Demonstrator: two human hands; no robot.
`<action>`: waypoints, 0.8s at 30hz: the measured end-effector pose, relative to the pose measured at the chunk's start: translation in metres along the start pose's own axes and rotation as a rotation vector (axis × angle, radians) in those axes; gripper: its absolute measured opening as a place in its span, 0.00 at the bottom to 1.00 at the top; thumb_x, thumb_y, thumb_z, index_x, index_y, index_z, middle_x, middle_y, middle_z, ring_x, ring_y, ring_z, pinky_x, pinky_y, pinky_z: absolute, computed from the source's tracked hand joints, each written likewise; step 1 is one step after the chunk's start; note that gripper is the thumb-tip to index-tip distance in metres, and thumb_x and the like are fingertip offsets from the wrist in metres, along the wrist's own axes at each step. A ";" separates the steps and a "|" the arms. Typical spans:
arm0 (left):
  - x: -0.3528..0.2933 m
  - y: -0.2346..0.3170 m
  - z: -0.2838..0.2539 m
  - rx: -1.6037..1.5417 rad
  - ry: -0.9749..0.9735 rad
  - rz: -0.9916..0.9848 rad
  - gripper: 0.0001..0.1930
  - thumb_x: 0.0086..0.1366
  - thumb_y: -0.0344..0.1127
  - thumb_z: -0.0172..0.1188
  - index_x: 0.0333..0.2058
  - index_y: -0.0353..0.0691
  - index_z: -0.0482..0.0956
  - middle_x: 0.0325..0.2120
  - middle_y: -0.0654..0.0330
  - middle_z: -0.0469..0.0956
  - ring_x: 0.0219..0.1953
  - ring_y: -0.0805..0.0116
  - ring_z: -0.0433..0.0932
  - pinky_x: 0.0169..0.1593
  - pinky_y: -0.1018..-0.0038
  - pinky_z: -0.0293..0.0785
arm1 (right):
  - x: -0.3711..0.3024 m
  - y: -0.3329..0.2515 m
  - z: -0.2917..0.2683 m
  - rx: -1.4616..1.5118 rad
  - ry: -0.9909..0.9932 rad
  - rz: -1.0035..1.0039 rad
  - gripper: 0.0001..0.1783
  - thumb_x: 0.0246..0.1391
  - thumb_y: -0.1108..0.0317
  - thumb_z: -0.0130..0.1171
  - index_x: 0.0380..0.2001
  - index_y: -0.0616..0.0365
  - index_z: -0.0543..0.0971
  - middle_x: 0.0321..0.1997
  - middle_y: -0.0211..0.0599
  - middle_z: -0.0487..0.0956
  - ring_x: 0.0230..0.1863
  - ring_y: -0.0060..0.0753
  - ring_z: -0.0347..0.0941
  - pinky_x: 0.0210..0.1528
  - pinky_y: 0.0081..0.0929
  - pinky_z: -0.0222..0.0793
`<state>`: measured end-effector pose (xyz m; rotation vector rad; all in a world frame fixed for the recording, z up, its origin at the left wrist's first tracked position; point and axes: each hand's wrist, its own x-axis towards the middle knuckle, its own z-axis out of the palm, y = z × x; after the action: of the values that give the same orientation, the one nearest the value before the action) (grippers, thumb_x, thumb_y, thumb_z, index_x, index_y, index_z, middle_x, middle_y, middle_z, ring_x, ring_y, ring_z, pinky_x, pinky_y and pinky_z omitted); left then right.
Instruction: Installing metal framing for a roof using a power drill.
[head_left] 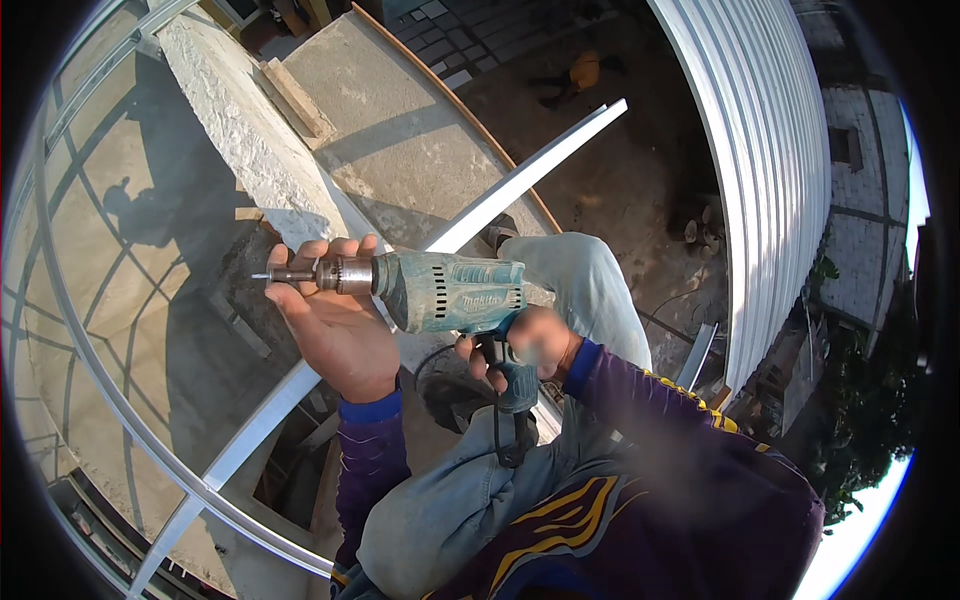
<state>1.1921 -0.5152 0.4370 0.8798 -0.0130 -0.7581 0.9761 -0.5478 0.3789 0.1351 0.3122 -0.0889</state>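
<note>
Head view: drill [455, 290] in right hand [537, 340]

Here on the dusty teal plastic casing of the power drill [447, 291], one short word stands in slanted lettering [481, 301], clear enough to read; just underneath there seems to be a smaller marking, though it's too tiny to make out.
</note>
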 end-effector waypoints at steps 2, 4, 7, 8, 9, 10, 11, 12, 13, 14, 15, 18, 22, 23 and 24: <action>0.009 0.006 -0.023 0.016 -0.051 0.063 0.22 0.75 0.53 0.48 0.56 0.44 0.67 0.42 0.63 0.77 0.47 0.63 0.77 0.62 0.49 0.70 | -0.001 -0.003 0.001 -0.029 -0.002 -0.014 0.40 0.47 0.70 0.62 0.65 0.67 0.63 0.57 0.52 0.76 0.53 0.46 0.79 0.42 0.39 0.84; 0.012 0.007 -0.031 0.031 -0.065 0.047 0.21 0.75 0.53 0.48 0.55 0.44 0.68 0.43 0.63 0.77 0.47 0.64 0.78 0.61 0.47 0.71 | -0.002 -0.002 -0.005 -0.022 0.017 -0.025 0.40 0.47 0.70 0.61 0.65 0.67 0.62 0.58 0.52 0.76 0.53 0.47 0.79 0.43 0.39 0.84; 0.014 0.010 -0.037 0.061 -0.090 0.052 0.19 0.75 0.51 0.49 0.55 0.44 0.69 0.44 0.63 0.78 0.48 0.64 0.79 0.59 0.46 0.73 | -0.005 -0.001 -0.008 -0.014 0.019 -0.017 0.40 0.48 0.70 0.61 0.66 0.66 0.62 0.59 0.52 0.75 0.54 0.47 0.79 0.43 0.38 0.83; 0.014 0.011 -0.039 0.071 -0.099 0.057 0.18 0.75 0.49 0.49 0.54 0.45 0.69 0.44 0.63 0.78 0.48 0.64 0.79 0.60 0.46 0.72 | -0.004 0.000 -0.008 -0.009 0.015 -0.006 0.41 0.48 0.70 0.61 0.66 0.66 0.62 0.59 0.52 0.75 0.54 0.46 0.79 0.43 0.38 0.83; 0.016 0.012 -0.040 0.078 -0.098 0.061 0.18 0.75 0.49 0.49 0.54 0.45 0.69 0.44 0.63 0.78 0.48 0.64 0.79 0.60 0.46 0.72 | -0.005 -0.001 -0.008 -0.005 0.009 -0.003 0.41 0.48 0.70 0.61 0.66 0.66 0.62 0.59 0.52 0.75 0.54 0.46 0.79 0.43 0.38 0.83; 0.018 0.013 -0.042 0.012 -0.126 0.040 0.17 0.76 0.47 0.49 0.54 0.43 0.70 0.44 0.62 0.78 0.48 0.64 0.78 0.63 0.47 0.70 | -0.007 -0.002 -0.007 -0.009 0.015 -0.006 0.41 0.48 0.70 0.62 0.66 0.66 0.62 0.58 0.52 0.76 0.53 0.47 0.79 0.43 0.38 0.83; 0.020 0.015 -0.045 -0.053 -0.152 0.022 0.16 0.76 0.44 0.49 0.54 0.41 0.70 0.44 0.61 0.79 0.49 0.63 0.78 0.66 0.49 0.67 | -0.010 -0.003 -0.007 -0.014 0.021 -0.008 0.41 0.48 0.70 0.62 0.66 0.66 0.61 0.58 0.52 0.76 0.53 0.47 0.79 0.42 0.39 0.83; 0.023 0.018 -0.048 -0.046 -0.147 0.035 0.16 0.76 0.44 0.49 0.54 0.41 0.70 0.44 0.61 0.79 0.49 0.63 0.78 0.66 0.49 0.67 | -0.014 -0.002 -0.010 -0.012 0.012 0.005 0.41 0.48 0.70 0.62 0.66 0.66 0.61 0.58 0.52 0.76 0.53 0.47 0.79 0.42 0.39 0.83; 0.029 0.019 -0.053 -0.071 -0.117 0.037 0.15 0.76 0.42 0.50 0.53 0.40 0.71 0.44 0.60 0.79 0.49 0.64 0.78 0.66 0.49 0.66 | -0.018 -0.002 -0.011 -0.023 0.040 -0.029 0.42 0.47 0.70 0.62 0.66 0.66 0.61 0.57 0.54 0.76 0.53 0.48 0.79 0.41 0.40 0.83; 0.035 0.022 -0.058 -0.097 -0.086 0.040 0.13 0.75 0.40 0.51 0.52 0.39 0.72 0.43 0.59 0.79 0.50 0.64 0.78 0.67 0.50 0.65 | -0.021 -0.003 -0.012 -0.035 0.069 -0.060 0.42 0.47 0.71 0.62 0.66 0.65 0.61 0.56 0.55 0.77 0.52 0.49 0.79 0.40 0.41 0.83; 0.043 0.028 -0.064 -0.098 -0.080 0.054 0.13 0.75 0.40 0.51 0.52 0.39 0.72 0.43 0.59 0.79 0.50 0.64 0.78 0.67 0.50 0.65 | -0.025 -0.003 -0.011 -0.023 0.092 -0.102 0.42 0.45 0.72 0.62 0.66 0.65 0.62 0.55 0.57 0.77 0.51 0.51 0.80 0.40 0.41 0.83; 0.041 0.041 -0.078 0.037 -0.045 0.104 0.11 0.74 0.37 0.53 0.49 0.38 0.74 0.44 0.58 0.78 0.50 0.63 0.77 0.64 0.54 0.68 | -0.046 -0.018 -0.014 -0.131 0.165 -0.141 0.42 0.43 0.73 0.62 0.65 0.66 0.63 0.54 0.60 0.77 0.48 0.54 0.81 0.38 0.42 0.84; 0.010 0.056 -0.105 0.210 -0.091 0.075 0.11 0.71 0.32 0.54 0.49 0.36 0.74 0.47 0.55 0.76 0.48 0.62 0.76 0.57 0.63 0.70 | -0.056 -0.063 0.012 -0.358 0.315 -0.153 0.44 0.37 0.75 0.65 0.63 0.68 0.65 0.50 0.64 0.78 0.43 0.58 0.82 0.31 0.43 0.84; -0.003 0.063 -0.112 0.250 -0.123 0.038 0.12 0.70 0.30 0.55 0.50 0.35 0.74 0.48 0.54 0.76 0.47 0.62 0.76 0.54 0.65 0.71 | -0.050 -0.069 0.012 -0.360 0.304 -0.148 0.45 0.36 0.76 0.66 0.63 0.69 0.65 0.48 0.65 0.79 0.43 0.59 0.82 0.31 0.43 0.84; -0.016 0.066 -0.116 0.259 -0.086 0.046 0.12 0.70 0.30 0.55 0.50 0.35 0.74 0.48 0.54 0.76 0.47 0.62 0.76 0.54 0.65 0.71 | -0.045 -0.080 0.015 -0.435 0.302 -0.135 0.44 0.35 0.76 0.67 0.62 0.70 0.66 0.48 0.66 0.78 0.42 0.60 0.82 0.31 0.44 0.84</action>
<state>1.2554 -0.3990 0.4115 1.0884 -0.2106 -0.7610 0.9295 -0.6255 0.3971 -0.3079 0.6341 -0.1320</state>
